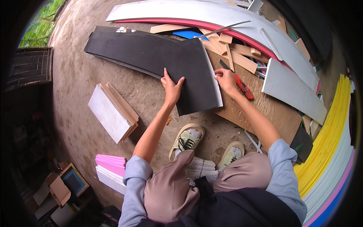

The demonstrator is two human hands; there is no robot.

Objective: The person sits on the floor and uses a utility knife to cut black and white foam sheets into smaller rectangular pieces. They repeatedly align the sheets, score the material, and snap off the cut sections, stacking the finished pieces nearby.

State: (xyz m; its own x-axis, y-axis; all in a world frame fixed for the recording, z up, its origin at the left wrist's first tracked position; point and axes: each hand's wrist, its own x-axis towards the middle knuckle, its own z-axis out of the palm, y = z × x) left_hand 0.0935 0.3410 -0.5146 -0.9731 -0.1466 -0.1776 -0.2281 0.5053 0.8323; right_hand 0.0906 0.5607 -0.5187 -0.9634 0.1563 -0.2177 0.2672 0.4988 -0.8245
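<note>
we press our left hand (171, 87) flat on the large black foam sheet (159, 56) lying on the floor. our right hand (225, 80), fingers curled, steadies its white edge just left of a red utility knife (244, 88). we judge we're lining it up; next calls for keeping it still.

The right hand (225, 79) covers most of the red knife (244, 87), the black foam sheet (162, 60) under the left hand (172, 87) hides the sheets below, and the yellow strips (325, 140) far right run off the edge.

- Soft, even daylight; brightest at eleven o'clock over the grass (39, 19).
- Shadows faint.
- Fisheye bends edges; black vignette rings the rim.
- Centre sharp, seven o'clock dim.
</note>
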